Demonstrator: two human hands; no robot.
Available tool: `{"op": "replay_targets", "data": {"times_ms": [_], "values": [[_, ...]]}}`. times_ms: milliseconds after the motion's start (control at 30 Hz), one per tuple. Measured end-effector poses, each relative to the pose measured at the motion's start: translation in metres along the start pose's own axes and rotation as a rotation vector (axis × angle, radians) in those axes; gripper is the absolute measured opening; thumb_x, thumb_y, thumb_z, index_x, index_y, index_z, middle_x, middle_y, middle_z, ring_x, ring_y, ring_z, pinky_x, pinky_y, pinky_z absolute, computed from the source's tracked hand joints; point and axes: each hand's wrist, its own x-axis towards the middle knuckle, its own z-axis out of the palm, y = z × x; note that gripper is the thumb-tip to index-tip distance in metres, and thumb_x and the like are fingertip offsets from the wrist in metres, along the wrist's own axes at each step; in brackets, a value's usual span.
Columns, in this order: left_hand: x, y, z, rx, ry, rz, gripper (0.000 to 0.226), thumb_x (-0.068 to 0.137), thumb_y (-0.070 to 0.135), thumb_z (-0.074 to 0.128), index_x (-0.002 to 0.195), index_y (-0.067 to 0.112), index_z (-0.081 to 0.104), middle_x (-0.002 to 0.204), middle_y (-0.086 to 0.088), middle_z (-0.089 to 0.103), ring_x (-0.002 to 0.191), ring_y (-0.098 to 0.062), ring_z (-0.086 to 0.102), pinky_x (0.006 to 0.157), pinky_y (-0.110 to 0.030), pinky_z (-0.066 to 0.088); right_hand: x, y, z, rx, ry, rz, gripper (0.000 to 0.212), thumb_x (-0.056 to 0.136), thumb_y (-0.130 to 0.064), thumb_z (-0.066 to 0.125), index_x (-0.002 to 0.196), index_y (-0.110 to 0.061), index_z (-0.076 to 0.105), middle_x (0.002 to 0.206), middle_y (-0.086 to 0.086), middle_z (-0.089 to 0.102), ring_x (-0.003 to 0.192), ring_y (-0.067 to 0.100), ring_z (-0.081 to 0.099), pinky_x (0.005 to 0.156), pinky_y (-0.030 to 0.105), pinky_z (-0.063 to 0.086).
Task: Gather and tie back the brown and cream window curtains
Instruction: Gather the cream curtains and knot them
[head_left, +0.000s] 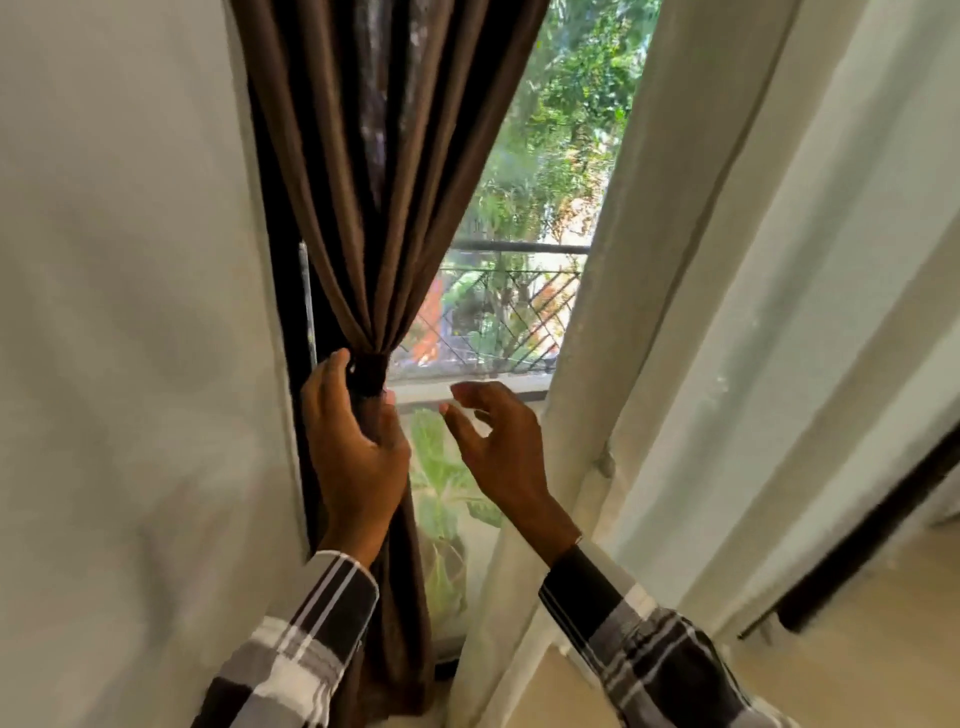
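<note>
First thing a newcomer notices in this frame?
The brown curtain, left of centre, cinched to a narrow waist by a dark tie, with the left hand in a grip just below it. The right hand hangs open beside it, and the cream curtain falls loose at right.

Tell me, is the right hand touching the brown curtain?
Apart. The head view shows the right hand open in front of the window glass, with a clear gap to the brown curtain.

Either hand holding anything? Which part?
Left hand grips the brown curtain at its gathered waist, just below the tie band. Right hand is open, holding nothing.
</note>
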Motion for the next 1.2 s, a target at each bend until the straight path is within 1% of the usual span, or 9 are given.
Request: {"op": "replay_targets", "data": {"times_ms": [200, 300, 433, 600, 767, 967, 1033, 1100, 1200], "values": [[-0.045, 0.045, 0.057, -0.061, -0.224, 0.185, 0.041, 0.092, 0.019, 0.058, 0.131, 0.006, 0.057, 0.130, -0.009, 0.055, 0.125, -0.021, 0.052, 0.106, -0.029, 0.041, -0.011, 0.041, -0.060, -0.060, 0.075, -0.044, 0.018, 0.092, -0.033, 0.065, 0.103, -0.019, 0.070, 0.099, -0.009, 0.069, 0.093, 0.007, 0.066, 0.078, 0.038, 0.056], [-0.068, 0.070, 0.098, -0.046, -0.282, 0.110, 0.036, 0.092, 0.021, 0.057, 0.126, 0.012, 0.061, 0.125, -0.004, 0.059, 0.118, -0.016, 0.054, 0.101, -0.011, 0.035, -0.018, 0.071, -0.109, -0.080, 0.072, -0.052, 0.014, 0.093, -0.031, 0.065, 0.099, -0.020, 0.069, 0.096, -0.010, 0.068, 0.090, 0.006, 0.065, 0.076, 0.037, 0.055], [-0.100, 0.098, 0.140, -0.013, -0.334, 0.064, 0.029, 0.093, 0.023, 0.059, 0.122, 0.018, 0.063, 0.121, 0.005, 0.059, 0.109, -0.002, 0.053, 0.093, -0.004, 0.035, -0.026, 0.110, -0.167, -0.062, 0.082, -0.036, 0.008, 0.090, -0.023, 0.068, 0.097, -0.020, 0.072, 0.094, -0.012, 0.069, 0.087, 0.005, 0.066, 0.073, 0.035, 0.056], [-0.120, 0.110, 0.160, 0.005, -0.245, -0.058, 0.025, 0.090, 0.024, 0.062, 0.114, 0.019, 0.065, 0.116, 0.007, 0.064, 0.105, -0.005, 0.058, 0.091, -0.008, 0.040, -0.027, 0.143, -0.204, -0.014, 0.034, 0.049, 0.010, 0.091, -0.025, 0.069, 0.099, -0.021, 0.071, 0.094, -0.012, 0.069, 0.086, 0.005, 0.067, 0.075, 0.035, 0.058], [-0.099, 0.110, 0.174, 0.138, -0.246, -0.181, 0.038, 0.087, 0.021, 0.066, 0.124, 0.018, 0.061, 0.118, 0.002, 0.062, 0.109, -0.016, 0.059, 0.095, -0.034, 0.048, -0.011, 0.155, -0.209, 0.073, 0.039, 0.114, 0.011, 0.089, -0.023, 0.072, 0.100, -0.022, 0.070, 0.097, -0.010, 0.070, 0.085, 0.005, 0.068, 0.075, 0.032, 0.059], [-0.046, 0.114, 0.209, 0.262, -0.432, -0.254, 0.061, 0.080, 0.056, 0.069, 0.130, 0.027, 0.051, 0.119, 0.006, 0.063, 0.105, -0.012, 0.060, 0.089, -0.034, 0.052, 0.014, 0.163, -0.191, 0.102, 0.087, 0.176, 0.031, 0.087, -0.027, 0.073, 0.116, -0.023, 0.063, 0.111, -0.011, 0.066, 0.095, 0.008, 0.066, 0.074, 0.023, 0.055], [-0.037, 0.117, 0.222, 0.273, -0.457, -0.246, 0.066, 0.075, 0.068, 0.067, 0.127, 0.029, 0.053, 0.113, 0.008, 0.065, 0.100, -0.011, 0.061, 0.086, -0.034, 0.054, 0.021, 0.164, -0.186, 0.082, 0.122, 0.181, 0.043, 0.085, -0.028, 0.075, 0.123, -0.024, 0.057, 0.117, -0.012, 0.060, 0.099, 0.007, 0.062, 0.077, 0.027, 0.055], [-0.026, 0.117, 0.244, 0.239, -0.389, -0.228, 0.060, 0.074, 0.069, 0.065, 0.117, 0.028, 0.059, 0.102, 0.008, 0.067, 0.092, -0.011, 0.063, 0.081, -0.035, 0.056, 0.039, 0.170, -0.182, 0.041, 0.149, 0.181, 0.055, 0.083, -0.031, 0.077, 0.131, -0.025, 0.051, 0.125, -0.011, 0.052, 0.106, 0.006, 0.058, 0.079, 0.027, 0.053], [-0.020, 0.122, 0.262, 0.189, -0.234, -0.124, 0.027, 0.086, 0.046, 0.064, 0.094, 0.020, 0.066, 0.083, 0.003, 0.070, 0.075, -0.014, 0.065, 0.072, -0.037, 0.058, 0.070, 0.177, -0.182, 0.027, 0.147, 0.179, 0.068, 0.081, -0.038, 0.078, 0.138, -0.026, 0.044, 0.132, -0.010, 0.048, 0.110, 0.004, 0.055, 0.080, 0.023, 0.049]]}}
